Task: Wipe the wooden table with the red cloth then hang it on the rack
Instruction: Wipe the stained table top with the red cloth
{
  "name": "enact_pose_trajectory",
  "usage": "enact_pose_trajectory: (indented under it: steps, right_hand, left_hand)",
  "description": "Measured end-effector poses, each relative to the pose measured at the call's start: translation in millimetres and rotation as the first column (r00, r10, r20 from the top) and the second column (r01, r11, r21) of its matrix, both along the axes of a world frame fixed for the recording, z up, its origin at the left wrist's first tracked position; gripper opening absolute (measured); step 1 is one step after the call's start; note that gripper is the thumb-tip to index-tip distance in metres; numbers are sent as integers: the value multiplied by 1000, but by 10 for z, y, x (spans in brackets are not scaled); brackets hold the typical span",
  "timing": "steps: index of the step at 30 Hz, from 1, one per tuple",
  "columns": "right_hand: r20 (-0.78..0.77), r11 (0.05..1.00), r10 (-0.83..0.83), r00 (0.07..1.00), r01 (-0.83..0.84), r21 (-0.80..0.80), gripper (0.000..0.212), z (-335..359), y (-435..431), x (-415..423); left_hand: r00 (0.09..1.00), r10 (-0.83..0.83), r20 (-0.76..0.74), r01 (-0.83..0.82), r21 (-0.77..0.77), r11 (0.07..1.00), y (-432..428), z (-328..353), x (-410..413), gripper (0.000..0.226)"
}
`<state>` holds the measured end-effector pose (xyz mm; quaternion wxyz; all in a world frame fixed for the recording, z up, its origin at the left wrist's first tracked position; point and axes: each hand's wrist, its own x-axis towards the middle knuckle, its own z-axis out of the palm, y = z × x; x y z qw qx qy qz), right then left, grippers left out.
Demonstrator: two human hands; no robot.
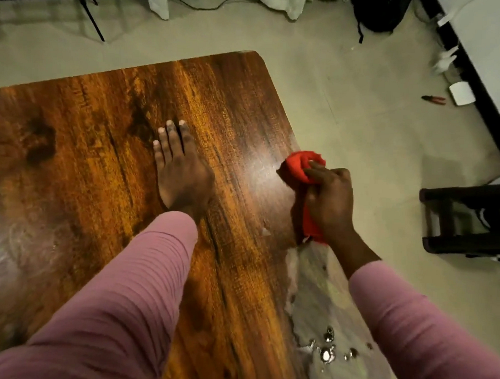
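The wooden table (pixel 87 153) fills the left and middle of the head view, its right edge running down from the rounded far corner. My left hand (pixel 180 172) lies flat on the tabletop with straight fingers pointing away from me. My right hand (pixel 330 201) grips the bunched red cloth (pixel 297 167) at the table's right edge; one end of the cloth sticks out ahead of the fingers and the other hangs below the wrist. No rack that I can identify is in view.
A dark wooden stool or frame (pixel 468 219) stands on the floor to the right. Pliers (pixel 434 99) and a white box (pixel 461 93) lie near the black baseboard. A black bag (pixel 379 11) and pale fabric (pixel 280 1) sit beyond the table.
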<state>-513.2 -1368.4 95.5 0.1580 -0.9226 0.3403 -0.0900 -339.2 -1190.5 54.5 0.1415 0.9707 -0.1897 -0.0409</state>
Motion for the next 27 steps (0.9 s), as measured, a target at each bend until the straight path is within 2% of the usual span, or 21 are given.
enact_pose_trajectory:
  steps: [2,3,5,7,9,11,13,15,17,19,22,24,25,27]
  right_hand:
    - [-9,994,-95,995,95,56,47,-6,176,12]
    - [-13,993,-71,997,72,94,44,-10,341,-7]
    - [-23,988,131,991,-128,90,44,-49,696,-146]
    - [-29,934,352,935,-349,80,42,-56,850,-354]
    - [-41,883,470,882,-470,20,42,-33,747,-499]
    - [-83,921,382,920,-387,-45,43,-6,571,-574]
    - [-73,991,121,990,-125,-52,46,-1,403,-599]
    - [-31,998,-62,998,61,-24,48,-15,388,-560]
    - [-2,991,-132,991,132,25,50,0,583,-487]
    - [3,994,-87,996,86,73,44,-9,858,-513]
    - [-28,963,264,964,-263,54,41,-5,1060,-731]
    - [-49,920,391,919,-391,2,44,-44,844,-861]
    - [-67,934,354,933,-356,-19,45,-53,712,-901]
    - [-77,988,146,986,-149,-35,47,-41,472,-951]
  left_hand:
    - [1000,8,12,-7,-9,1000,-7,-1,-5,62]
    - [1000,7,14,-6,-6,1000,-11,-3,-11,63]
    - [1000,6,13,-6,-6,1000,-11,4,-20,64]
    - [1000,11,7,-11,-17,1000,-9,16,-31,65]
    - [1000,2,7,-2,-27,1000,-2,31,-45,64]
    - [1000,-15,7,15,-25,1000,14,38,-43,63]
    - [1000,-18,10,19,-17,1000,31,43,-53,63]
    - [1000,-10,18,10,-12,1000,27,42,-57,64]
    - [1000,3,23,-3,3,1000,23,36,-56,66]
    - [1000,6,29,-7,12,1000,16,29,-50,67]
    - [999,17,30,-17,7,1000,9,22,-58,67]
    - [999,8,36,-8,-8,1000,1,24,-68,66]
    - [999,4,36,-4,-15,1000,3,28,-65,65]
    - [999,8,37,-7,-23,1000,6,29,-56,64]
